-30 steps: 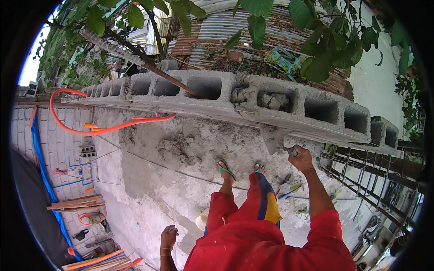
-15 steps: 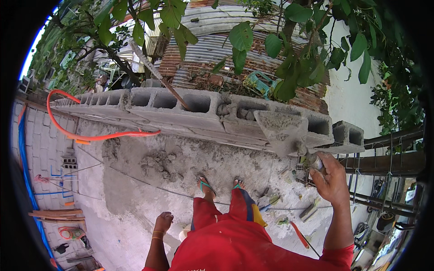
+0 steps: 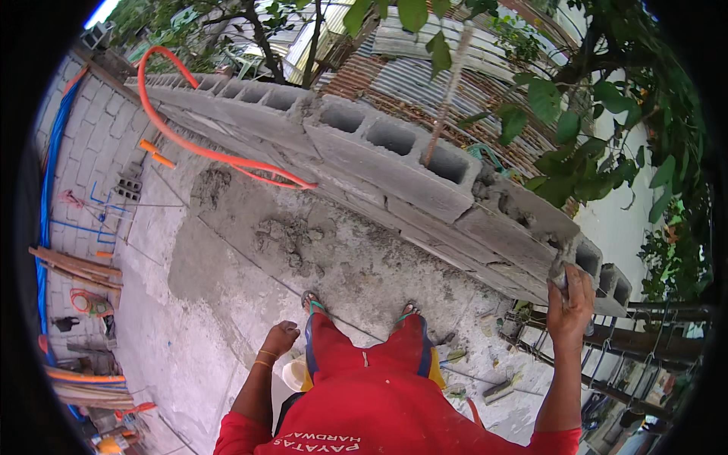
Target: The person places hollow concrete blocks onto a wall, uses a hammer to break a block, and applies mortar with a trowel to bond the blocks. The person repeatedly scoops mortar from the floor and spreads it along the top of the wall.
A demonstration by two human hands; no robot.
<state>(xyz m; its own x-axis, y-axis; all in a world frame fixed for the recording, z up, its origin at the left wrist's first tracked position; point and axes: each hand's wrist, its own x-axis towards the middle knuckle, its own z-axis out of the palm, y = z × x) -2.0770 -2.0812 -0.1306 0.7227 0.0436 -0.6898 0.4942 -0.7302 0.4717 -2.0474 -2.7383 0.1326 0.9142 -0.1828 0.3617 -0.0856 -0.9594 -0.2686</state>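
Observation:
My right hand is wrapped round the handle of a trowel at the right end of a grey hollow-block wall. Its blade lies against the block tops, where wet mortar is spread; blade and mortar are hard to tell apart. My left hand hangs low at the left, its fingers loosely curled, nothing visible in them. Below it stands a pale bucket, partly hidden by my leg.
A steel bar rises from a block cavity. An orange hose loops over the wall. Mortar lumps lie on the floor before my feet. Leafy branches overhang the right side, and tied rebar runs at far right.
My view has turned, so the wall now slants down to the right. The mortar-laden trowel, earlier tilted at the wall's near face, is now at the block tops. My left hand stays low.

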